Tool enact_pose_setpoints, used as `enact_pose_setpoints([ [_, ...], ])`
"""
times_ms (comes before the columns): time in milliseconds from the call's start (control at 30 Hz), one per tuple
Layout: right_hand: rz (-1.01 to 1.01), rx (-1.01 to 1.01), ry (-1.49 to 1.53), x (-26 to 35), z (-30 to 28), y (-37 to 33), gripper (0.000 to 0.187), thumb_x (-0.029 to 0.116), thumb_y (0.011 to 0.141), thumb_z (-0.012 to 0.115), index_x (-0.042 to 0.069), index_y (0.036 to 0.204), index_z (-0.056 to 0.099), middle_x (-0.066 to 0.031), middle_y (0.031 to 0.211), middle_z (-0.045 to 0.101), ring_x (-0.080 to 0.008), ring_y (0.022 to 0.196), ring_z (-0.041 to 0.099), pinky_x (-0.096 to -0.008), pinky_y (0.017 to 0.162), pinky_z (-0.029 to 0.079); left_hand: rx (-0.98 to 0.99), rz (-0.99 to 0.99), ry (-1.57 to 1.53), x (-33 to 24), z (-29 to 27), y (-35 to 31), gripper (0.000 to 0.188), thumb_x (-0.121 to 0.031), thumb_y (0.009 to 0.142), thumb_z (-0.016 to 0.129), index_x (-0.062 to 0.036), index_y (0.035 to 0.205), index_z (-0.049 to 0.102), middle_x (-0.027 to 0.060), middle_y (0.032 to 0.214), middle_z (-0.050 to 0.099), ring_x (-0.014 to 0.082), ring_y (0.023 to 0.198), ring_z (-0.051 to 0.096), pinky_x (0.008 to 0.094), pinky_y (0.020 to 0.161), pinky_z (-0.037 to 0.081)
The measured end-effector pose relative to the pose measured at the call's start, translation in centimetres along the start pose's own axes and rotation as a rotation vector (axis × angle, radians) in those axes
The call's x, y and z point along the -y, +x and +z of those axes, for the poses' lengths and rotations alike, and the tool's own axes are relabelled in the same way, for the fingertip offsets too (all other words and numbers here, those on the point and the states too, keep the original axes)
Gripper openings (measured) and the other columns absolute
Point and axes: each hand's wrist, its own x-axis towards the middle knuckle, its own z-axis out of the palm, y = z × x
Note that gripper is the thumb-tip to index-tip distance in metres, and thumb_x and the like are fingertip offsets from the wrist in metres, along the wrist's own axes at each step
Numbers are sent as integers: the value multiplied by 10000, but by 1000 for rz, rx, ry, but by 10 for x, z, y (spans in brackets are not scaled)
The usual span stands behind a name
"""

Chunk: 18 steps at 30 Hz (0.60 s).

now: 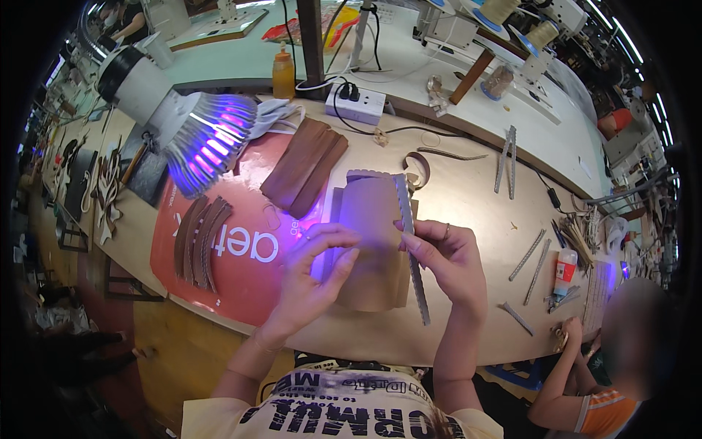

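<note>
My right hand pinches a long, thin grey strip with a scalloped edge, which stands upright along the right side of a brown panel. Another scalloped strip runs across the panel's far end. Over the panel's left edge hovers my left hand, its thumb and fingers curved but apart, with nothing visible between them. Left of it, a stack of brown leather-like pieces and several curved brown strips lie on a red printed sheet.
A lit lamp hangs over the table's left. Grey strips, a glue-like bottle and a brush-like bundle lie right. Behind are a power strip, a yellow bottle and sewing machines. A co-worker's arm is near right.
</note>
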Motion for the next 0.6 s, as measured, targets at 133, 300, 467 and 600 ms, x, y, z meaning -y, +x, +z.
enact_pose_setpoints([
  [133,-14,36,-65,1,12,-2,250,134,898,695,-30,1087,703,-37,891,701,-88,797,607,-253,758,490,0,-120,-283,1,10,15,258,-74,907,663,-21,1158,637,73,1054,643,147,947,619,275,857,484],
  [300,-208,96,-445,-3,15,-9,207,132,905,682,-31,1031,696,10,792,646,-85,719,552,-258,702,462,106,-221,-620,7,8,31,281,-113,901,693,-54,1172,645,53,1042,624,139,964,598,299,881,479],
  [467,-35,144,-153,-5,14,-21,207,169,949,645,-32,995,664,15,764,614,-66,674,505,-231,619,413,366,95,-343,4,6,24,265,-177,868,737,-116,1122,688,31,1061,620,165,1048,577,340,918,456],
  [600,176,94,-73,-6,13,-26,239,203,971,633,-35,968,655,20,751,595,-28,649,466,-194,576,372,384,262,-66,21,-13,36,316,-220,855,745,-130,1151,677,37,1088,630,196,1043,590,329,899,461],
])
